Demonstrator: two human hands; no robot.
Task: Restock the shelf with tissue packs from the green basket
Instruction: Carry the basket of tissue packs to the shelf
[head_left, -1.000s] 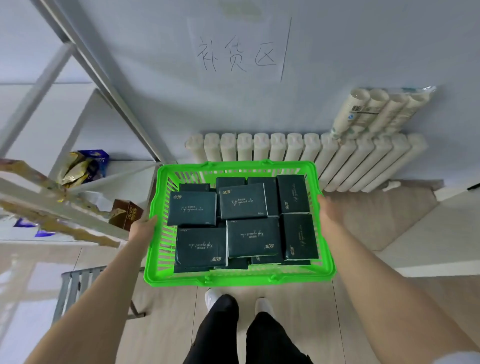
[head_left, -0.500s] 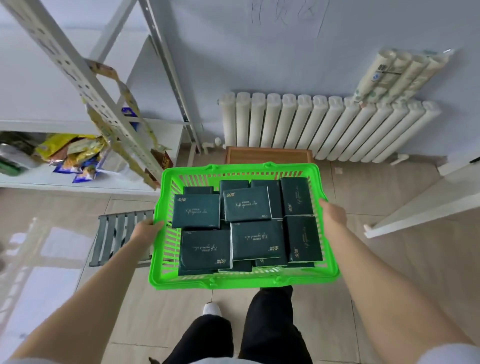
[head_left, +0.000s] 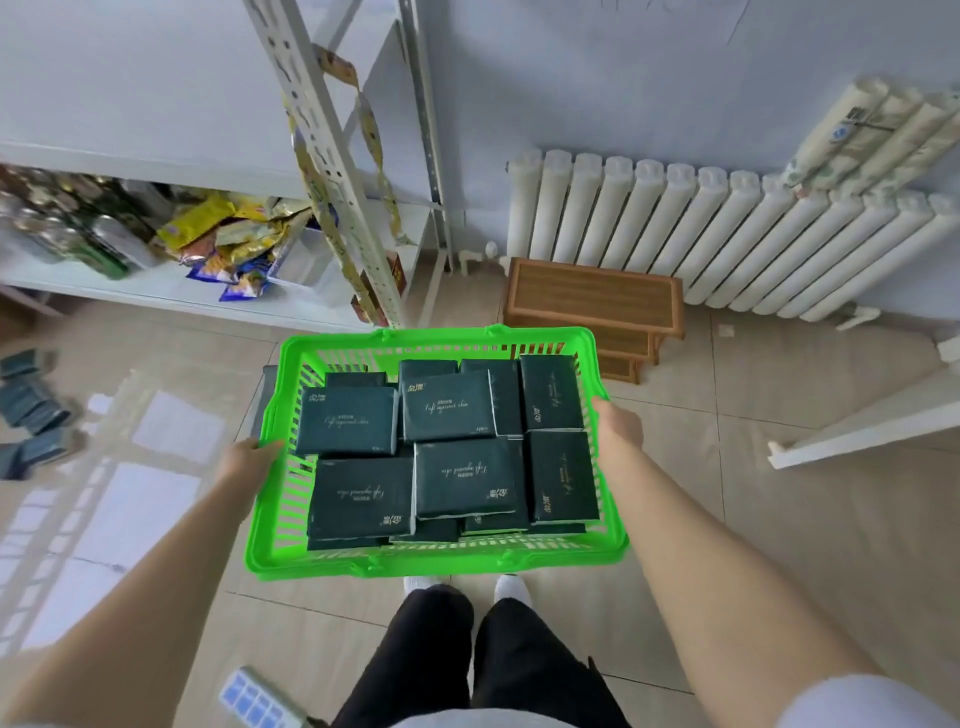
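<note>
The person holds the green basket (head_left: 436, 560) in the middle of the frame, roughly level, above the floor and in front of their legs. The left hand (head_left: 249, 460) grips its left rim and the right hand (head_left: 618, 423) grips its right rim; most of the fingers are hidden behind the plastic walls. The dark tissue packs (head_left: 447, 408) lie flat inside in loose, overlapping layers, and none is out yet. The shelf (head_left: 156, 293) stands in the upper left of the frame, its lower board carrying snack bags (head_left: 223, 228) and cans (head_left: 62, 228). The basket's far left corner is near the shelf's front post (head_left: 332, 171).

The step in hand looks like bringing the basket up to the shelf. To do it well, the basket should be held level so the top packs do not slide, and swung left clear of the post and the hanging strip (head_left: 371, 135). With both hands taken, it probably needs setting down before any pack can be picked
</note>
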